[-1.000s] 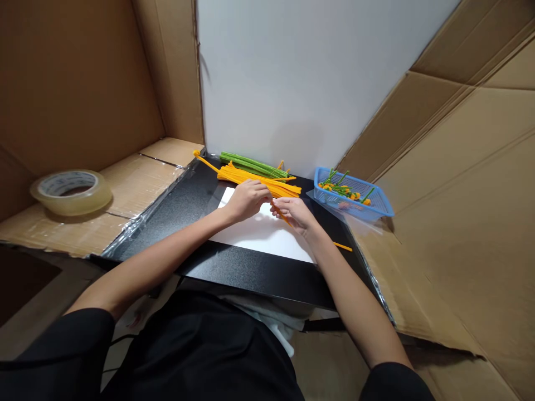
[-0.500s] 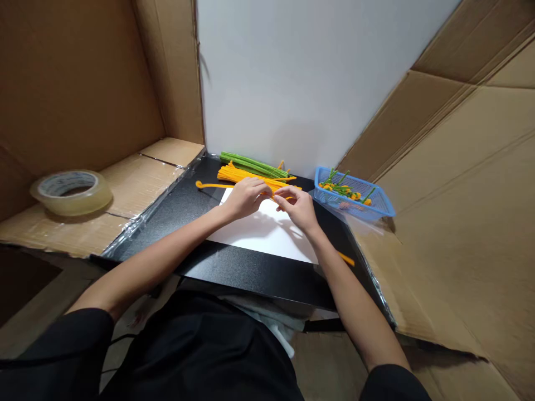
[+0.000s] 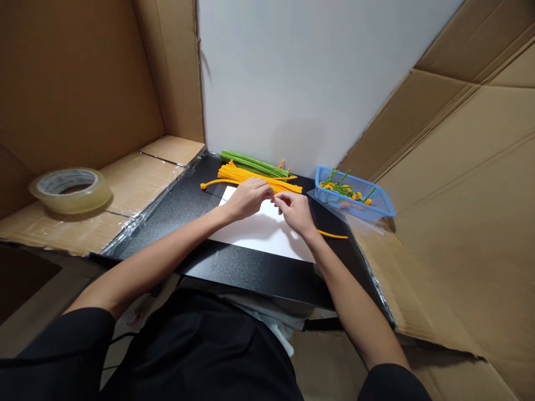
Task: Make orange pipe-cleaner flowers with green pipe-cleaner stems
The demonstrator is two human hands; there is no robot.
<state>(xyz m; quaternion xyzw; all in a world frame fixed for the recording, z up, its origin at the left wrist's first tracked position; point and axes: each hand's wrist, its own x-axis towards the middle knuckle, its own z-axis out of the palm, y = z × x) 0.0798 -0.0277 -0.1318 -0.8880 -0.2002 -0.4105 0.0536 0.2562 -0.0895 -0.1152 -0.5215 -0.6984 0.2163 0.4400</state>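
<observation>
Since this thin, fuzzy orange stem (image 3: pixel 221 180) is seeming light and bendy, my left hand (image 3: pixel 249 199) and right hand (image 3: pixel 296 213) are pinching it mid-length.

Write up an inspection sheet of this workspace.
Surface: black tabletop, white paper lying on it.
Job's things: one orange pipe cleaner, held; orange bundle and green bundle behind; blue basket with orange-and-green pieces.
Clutter: roll of clear tape on the cardboard ledge at left.
Hands: left hand and right hand pinch the orange pipe cleaner, close together.
Cables: thin black cord beside the left sleeve.
Surroundings: cardboard walls either side, white panel behind.
</observation>
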